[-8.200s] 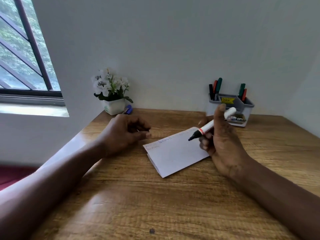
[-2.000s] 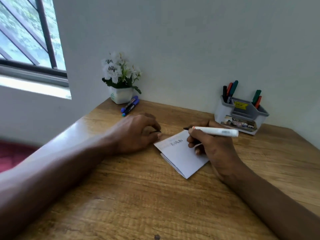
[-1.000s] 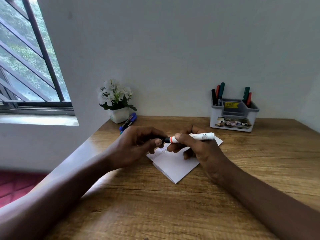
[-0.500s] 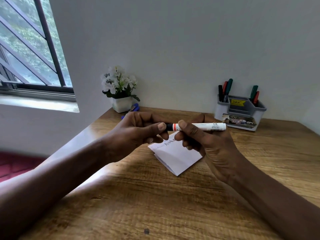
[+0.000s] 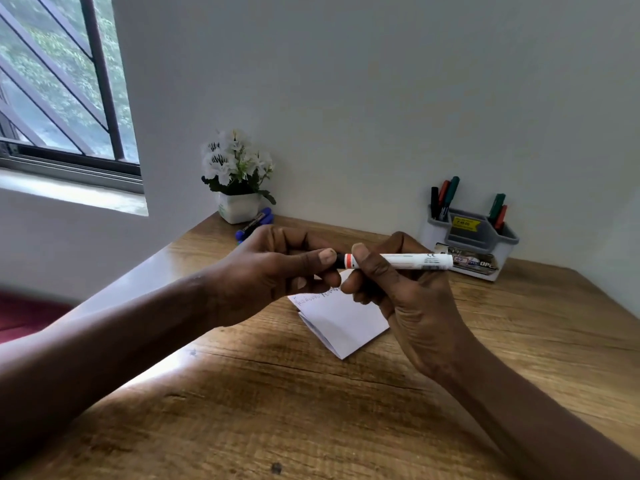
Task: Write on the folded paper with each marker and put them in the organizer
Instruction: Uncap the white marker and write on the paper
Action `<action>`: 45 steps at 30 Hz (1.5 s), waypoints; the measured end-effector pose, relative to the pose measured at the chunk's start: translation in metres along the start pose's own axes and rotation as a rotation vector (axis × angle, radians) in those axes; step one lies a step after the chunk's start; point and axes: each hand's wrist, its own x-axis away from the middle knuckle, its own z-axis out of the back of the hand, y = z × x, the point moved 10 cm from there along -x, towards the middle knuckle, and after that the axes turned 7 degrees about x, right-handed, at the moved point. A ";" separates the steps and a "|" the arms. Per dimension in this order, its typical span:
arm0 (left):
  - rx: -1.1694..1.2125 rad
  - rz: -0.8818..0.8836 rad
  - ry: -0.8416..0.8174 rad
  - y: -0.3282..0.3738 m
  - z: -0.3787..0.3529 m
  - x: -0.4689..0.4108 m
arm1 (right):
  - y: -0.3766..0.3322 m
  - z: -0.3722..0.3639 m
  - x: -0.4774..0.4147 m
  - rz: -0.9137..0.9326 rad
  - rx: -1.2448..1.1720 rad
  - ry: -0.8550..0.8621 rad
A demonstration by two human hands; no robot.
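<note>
Held level above the folded paper (image 5: pixel 343 323) on the table (image 5: pixel 311 410), the white marker (image 5: pixel 405 261) is gripped by the right hand (image 5: pixel 408 299) at its barrel and the left hand (image 5: pixel 273 268) at its dark end (mostly hidden by fingers), while the paper's writing is unreadable.

White flowers (image 5: pixel 235 161) in a white pot (image 5: pixel 239 207) stand on the table's (image 5: pixel 311 410) far left corner, near the window (image 5: pixel 62 81).
</note>
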 end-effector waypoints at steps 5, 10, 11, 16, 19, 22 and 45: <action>-0.230 -0.075 -0.067 0.006 -0.008 -0.005 | 0.002 0.009 -0.001 -0.075 0.007 -0.057; -0.974 -0.209 0.134 0.011 0.023 -0.003 | -0.004 0.051 -0.008 -0.031 0.088 0.126; -1.060 -0.185 0.144 0.009 0.030 -0.004 | -0.007 0.061 -0.009 -0.015 0.131 0.159; -1.222 0.006 0.060 -0.018 0.044 -0.016 | 0.000 0.096 -0.012 -0.066 0.261 0.252; -1.249 0.102 -0.001 -0.034 0.048 -0.019 | -0.007 0.118 -0.010 -0.024 0.438 0.401; -1.265 0.153 -0.038 -0.043 0.055 -0.022 | -0.026 0.135 -0.006 0.088 0.637 0.499; -1.277 0.167 -0.070 -0.044 0.047 -0.028 | -0.021 0.267 -0.088 -0.144 1.240 0.784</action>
